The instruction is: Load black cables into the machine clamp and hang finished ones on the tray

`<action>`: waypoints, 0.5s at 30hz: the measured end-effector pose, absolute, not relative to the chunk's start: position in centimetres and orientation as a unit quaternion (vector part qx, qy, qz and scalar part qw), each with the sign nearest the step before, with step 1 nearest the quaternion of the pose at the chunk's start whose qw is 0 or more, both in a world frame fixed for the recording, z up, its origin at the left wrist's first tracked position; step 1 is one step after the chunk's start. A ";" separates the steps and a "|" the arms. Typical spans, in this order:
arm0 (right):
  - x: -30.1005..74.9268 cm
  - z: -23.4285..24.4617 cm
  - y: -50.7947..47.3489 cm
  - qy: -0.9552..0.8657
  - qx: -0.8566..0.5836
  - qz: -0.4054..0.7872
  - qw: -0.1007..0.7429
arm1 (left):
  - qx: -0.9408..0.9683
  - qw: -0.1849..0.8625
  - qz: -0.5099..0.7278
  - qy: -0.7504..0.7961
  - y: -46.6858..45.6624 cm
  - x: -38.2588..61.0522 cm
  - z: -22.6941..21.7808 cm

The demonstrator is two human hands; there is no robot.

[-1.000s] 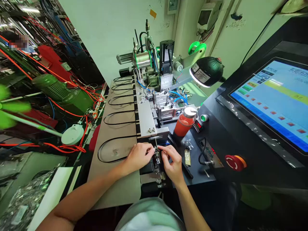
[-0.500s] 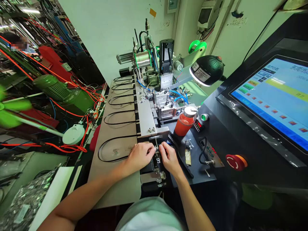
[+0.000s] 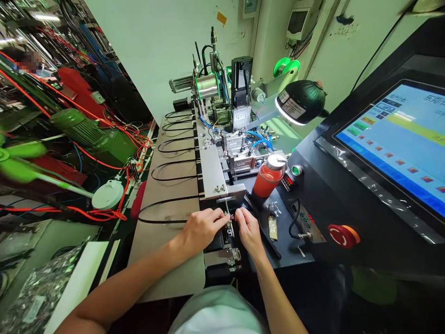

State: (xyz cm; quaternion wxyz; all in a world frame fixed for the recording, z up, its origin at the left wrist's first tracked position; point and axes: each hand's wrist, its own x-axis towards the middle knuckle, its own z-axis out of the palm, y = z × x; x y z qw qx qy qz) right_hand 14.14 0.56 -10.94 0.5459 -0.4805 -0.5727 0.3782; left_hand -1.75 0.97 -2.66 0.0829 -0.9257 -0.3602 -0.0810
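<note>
The person's left hand (image 3: 203, 230) and right hand (image 3: 248, 228) were held close together, almost touching, above a dark metal fixture (image 3: 219, 243). Between them sat a small dark connector (image 3: 231, 216) with a fleck of red, at the end of a thin black cable (image 3: 163, 220). The left hand's grip was closed, its fingers curled around the cable just behind the connector. The right hand's grip was pinched shut on the connector, though the fingers hid how it was seated.

The cable ran left across a beige tabletop (image 3: 167, 260), below a row of looped black cables (image 3: 175, 144). Farther right stood an orange-red bottle with a silver cap (image 3: 267, 184), a red emergency-stop button (image 3: 342, 235) and a blue touchscreen (image 3: 392, 153).
</note>
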 end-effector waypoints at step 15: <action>15.5 -9.2 -1.3 -0.674 -0.461 0.188 0.546 | -0.887 -0.034 -0.055 -0.457 1.6 -2.3 -2.1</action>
